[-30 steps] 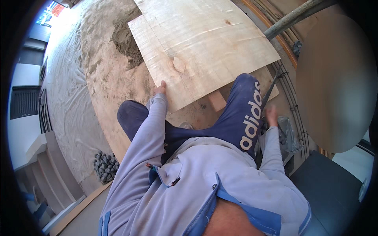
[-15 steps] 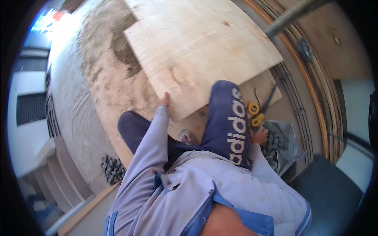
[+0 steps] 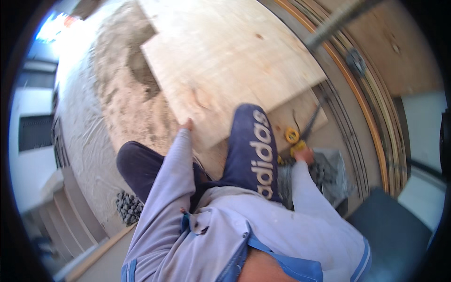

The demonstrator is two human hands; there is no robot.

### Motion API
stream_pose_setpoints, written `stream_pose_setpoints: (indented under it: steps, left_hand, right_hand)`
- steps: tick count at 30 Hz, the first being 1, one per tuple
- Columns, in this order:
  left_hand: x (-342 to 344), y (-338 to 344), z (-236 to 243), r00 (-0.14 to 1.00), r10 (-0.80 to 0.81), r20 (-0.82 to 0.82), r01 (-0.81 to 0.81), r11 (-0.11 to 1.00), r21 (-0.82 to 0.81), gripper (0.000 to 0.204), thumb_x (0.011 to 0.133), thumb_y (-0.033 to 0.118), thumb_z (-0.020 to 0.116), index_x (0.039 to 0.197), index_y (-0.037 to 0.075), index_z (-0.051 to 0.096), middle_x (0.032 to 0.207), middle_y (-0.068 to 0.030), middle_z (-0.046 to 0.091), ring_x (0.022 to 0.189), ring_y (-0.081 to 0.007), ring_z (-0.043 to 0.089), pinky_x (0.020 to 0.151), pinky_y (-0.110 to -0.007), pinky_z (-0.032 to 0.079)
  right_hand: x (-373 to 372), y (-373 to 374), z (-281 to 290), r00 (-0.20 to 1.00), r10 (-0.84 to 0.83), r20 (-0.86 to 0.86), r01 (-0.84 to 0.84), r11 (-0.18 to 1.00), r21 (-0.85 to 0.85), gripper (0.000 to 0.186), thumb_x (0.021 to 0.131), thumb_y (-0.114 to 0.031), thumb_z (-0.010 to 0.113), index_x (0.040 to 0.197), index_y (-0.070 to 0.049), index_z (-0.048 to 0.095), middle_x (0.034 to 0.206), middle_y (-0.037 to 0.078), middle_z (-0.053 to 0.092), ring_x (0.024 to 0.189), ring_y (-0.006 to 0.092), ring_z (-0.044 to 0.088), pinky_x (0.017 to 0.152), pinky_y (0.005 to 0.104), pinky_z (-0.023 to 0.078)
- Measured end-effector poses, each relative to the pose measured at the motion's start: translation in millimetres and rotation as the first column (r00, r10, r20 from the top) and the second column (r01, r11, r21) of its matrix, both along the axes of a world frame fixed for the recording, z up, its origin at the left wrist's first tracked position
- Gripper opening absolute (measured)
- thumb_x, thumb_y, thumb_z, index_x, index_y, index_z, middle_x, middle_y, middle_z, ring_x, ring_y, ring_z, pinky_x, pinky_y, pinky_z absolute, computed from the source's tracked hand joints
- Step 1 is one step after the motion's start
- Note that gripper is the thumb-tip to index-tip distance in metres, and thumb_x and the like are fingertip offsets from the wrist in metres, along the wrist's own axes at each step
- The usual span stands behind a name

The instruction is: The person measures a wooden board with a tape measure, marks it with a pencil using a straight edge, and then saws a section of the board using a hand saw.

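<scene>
My left hand (image 3: pixel 187 124) grips the edge of a pale plywood sheet (image 3: pixel 225 51), its fingers mostly hidden. My right hand (image 3: pixel 304 155), beside my right knee, is closed on the yellow handle of a handsaw (image 3: pixel 312 120), whose dark blade slants up to the right over a smaller board (image 3: pixel 300 105) under the sheet. A round yellow tape measure (image 3: pixel 291 135) lies just above that handle. Next to my right hand sits a grey plastic bag (image 3: pixel 334 171) with several dark lumps in it. The picture is blurred.
Sandy boarding (image 3: pixel 131 98) and plastic sheeting (image 3: pixel 77 117) spread to the left, with a pile of grey lumps (image 3: pixel 127 206) and steps (image 3: pixel 70 216). Steel bars (image 3: pixel 347 141), long timber strips (image 3: pixel 387 122) and a slanting pole (image 3: pixel 338 23) are at the right.
My right hand has moved inward to the yellow saw handle and lifted slightly. The view has shifted, so the plywood and my legs appear further left, the sheet also lower.
</scene>
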State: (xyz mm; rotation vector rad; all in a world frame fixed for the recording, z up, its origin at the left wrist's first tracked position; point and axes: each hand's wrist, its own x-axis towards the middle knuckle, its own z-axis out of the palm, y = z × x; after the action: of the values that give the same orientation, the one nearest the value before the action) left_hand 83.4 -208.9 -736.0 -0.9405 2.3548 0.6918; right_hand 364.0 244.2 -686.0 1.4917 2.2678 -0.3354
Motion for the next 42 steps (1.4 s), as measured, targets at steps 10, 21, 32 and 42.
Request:
stream_pose_setpoints:
  steps: [10,21,32,42]
  left_hand:
    - [-130.9,7.8,109.4,0.855,0.247,-0.456,-0.254,0.966,0.047,0.089,0.067,0.048,0.067,0.131,0.0,0.029,0.136,-0.022,0.031,0.125,-0.0333,0.034,0.103,-0.04,0.03]
    - [-229.7,23.6,82.8,0.925,0.216,-0.312,-0.18,0.974,0.14,0.062,0.08,0.05,0.054,0.119,0.002,0.046,0.12,-0.022,0.052,0.113,-0.035,0.049,0.096,-0.042,0.039]
    - [-202.2,14.2,51.2,0.91,0.171,-0.379,-0.128,0.983,0.135,0.06,0.086,0.054,0.04,0.114,0.002,0.045,0.109,-0.0245,0.057,0.103,-0.0397,0.054,0.087,-0.047,0.041]
    - [-202.0,13.6,39.0,0.852,0.141,-0.504,-0.124,0.99,0.066,0.061,0.085,0.057,0.04,0.109,0.001,0.047,0.102,-0.0272,0.058,0.097,-0.0423,0.056,0.084,-0.048,0.043]
  right_hand:
    - [66.1,13.2,-67.3,0.548,-0.291,-0.784,0.213,0.955,-0.205,0.028,0.073,-0.007,0.058,0.095,-0.005,0.041,0.087,0.016,0.053,0.067,0.0257,0.059,0.059,0.0402,0.051]
    - [-146.5,-98.8,256.2,-0.004,-0.812,-0.583,-0.577,0.478,-0.662,0.031,0.083,-0.013,0.06,0.11,-0.006,0.047,0.08,0.004,0.051,0.067,0.0127,0.054,0.065,0.0267,0.05]
    - [-426.0,-271.6,149.5,0.397,-0.339,-0.853,-0.68,0.516,-0.521,0.026,0.091,-0.03,0.052,0.091,-0.004,0.053,0.056,0.0,0.045,0.048,0.0081,0.043,0.048,0.0282,0.043]
    - [-456.9,-290.5,66.6,0.335,-0.011,-0.942,-0.677,0.692,-0.249,0.037,0.093,-0.037,0.044,0.088,-0.003,0.054,0.057,0.005,0.048,0.044,0.0119,0.047,0.043,0.0296,0.039]
